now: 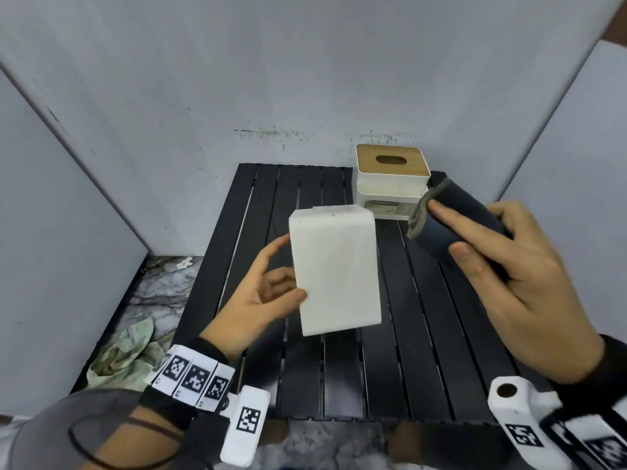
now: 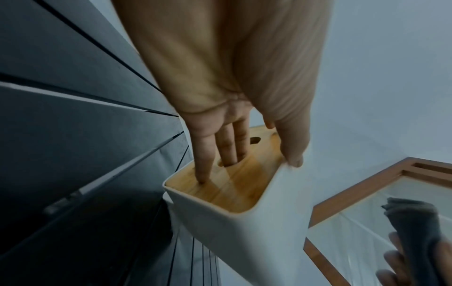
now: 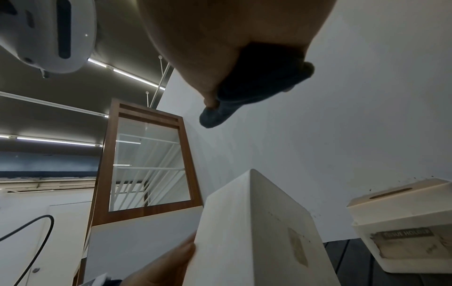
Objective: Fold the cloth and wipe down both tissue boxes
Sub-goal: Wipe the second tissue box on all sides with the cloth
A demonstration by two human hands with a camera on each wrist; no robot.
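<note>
My left hand [image 1: 268, 293] holds a plain white tissue box [image 1: 336, 269] tipped on its side above the black slatted table [image 1: 339, 368]. In the left wrist view its fingers [image 2: 203, 154] lie on the box's wooden lid [image 2: 234, 185], one in the slot, with the thumb on the white rim. My right hand [image 1: 502, 266] grips a folded dark cloth [image 1: 454, 218] to the right of that box, apart from it. A second tissue box [image 1: 392, 178], white with a wooden lid, stands at the table's back right, and shows low right in the right wrist view [image 3: 401, 222].
Grey wall panels close in the table at the back and both sides. A crumpled pale green rag [image 1: 129, 354] lies on the marbled floor left of the table. A wood-framed glass cabinet [image 3: 146, 164] stands beyond the panels.
</note>
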